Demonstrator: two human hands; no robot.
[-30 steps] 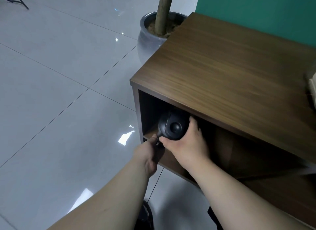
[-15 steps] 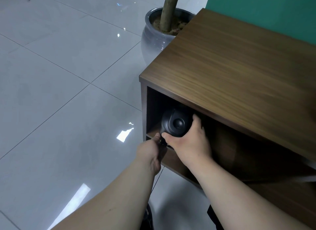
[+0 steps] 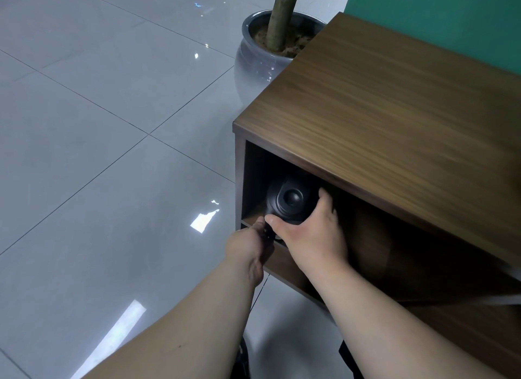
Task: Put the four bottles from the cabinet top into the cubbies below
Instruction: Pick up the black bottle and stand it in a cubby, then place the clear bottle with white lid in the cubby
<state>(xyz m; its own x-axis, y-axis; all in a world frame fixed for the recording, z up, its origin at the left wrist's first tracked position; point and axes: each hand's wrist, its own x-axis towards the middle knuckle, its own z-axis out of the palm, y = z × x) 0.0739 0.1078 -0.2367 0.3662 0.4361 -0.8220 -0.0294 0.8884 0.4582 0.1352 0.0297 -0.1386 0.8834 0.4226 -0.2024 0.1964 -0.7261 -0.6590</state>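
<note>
Gripping a black bottle [image 3: 287, 202] inside the top left cubby [image 3: 253, 181], the right hand [image 3: 310, 232] wraps its cap end, likely steadying it. The left hand [image 3: 249, 246] pinches a dark strap at the near shelf edge, probably guiding it in.

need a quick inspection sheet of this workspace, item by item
surface: wooden cabinet top, visible part bare
job's things: black bottle lying in the left cubby, its end facing out
clutter: nothing seen
grippers: right hand wraps the bottle; left hand closed at a small dark part by the bottle's lower edge
cables: thin dark cord hangs below the left hand
surroundings: glossy grey tile floor, grey plant pot with a trunk behind the cabinet, green wall
</note>
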